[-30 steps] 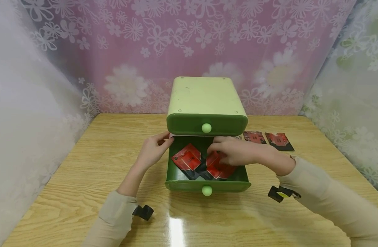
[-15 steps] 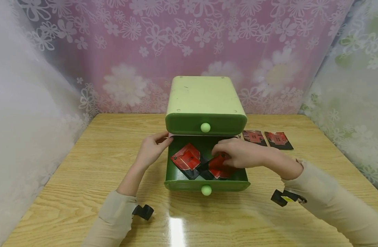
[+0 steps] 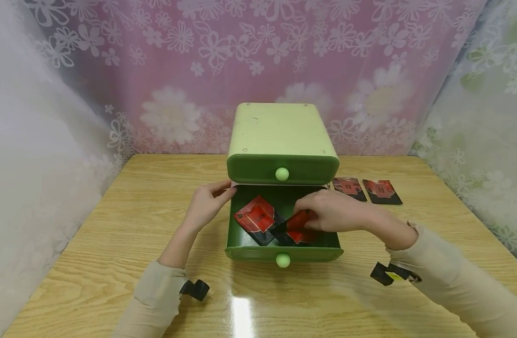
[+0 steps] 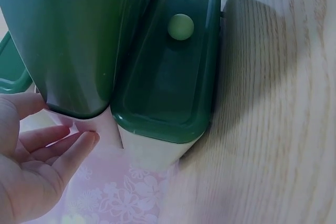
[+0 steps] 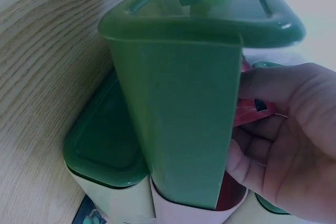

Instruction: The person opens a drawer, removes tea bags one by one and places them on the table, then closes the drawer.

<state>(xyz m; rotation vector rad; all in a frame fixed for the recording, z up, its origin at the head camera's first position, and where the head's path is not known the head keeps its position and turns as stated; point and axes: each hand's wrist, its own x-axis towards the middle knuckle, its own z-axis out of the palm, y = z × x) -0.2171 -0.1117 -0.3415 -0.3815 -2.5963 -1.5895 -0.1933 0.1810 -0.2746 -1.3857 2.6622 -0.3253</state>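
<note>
- Inside the open drawer (image 3: 254,254), right half: held packet (image 3: 299,221), red and black, tilted; maybe another under it, overlap too dark to be sure.
- Left half of drawer: second packet (image 3: 259,218), lying flat, no hand on it.
- Over drawer's right wall: right hand (image 3: 329,210), fingers curled, thumb opposite, pinching held packet.
- Left rear of drawer: left hand (image 3: 207,206), fingers loosely spread, tips against pink casing (image 4: 107,129), not wrapped round anything.
- Above drawer: top drawer (image 3: 254,170), pushed in. Below: bottom drawer (image 4: 168,80), also in.
- Right of drawer, toward back: two loose packets (image 3: 382,190) on table (image 3: 148,202).
- Progress, judged: drawer already out, packet in fingers; not yet let go, loose pair untouched.
</note>
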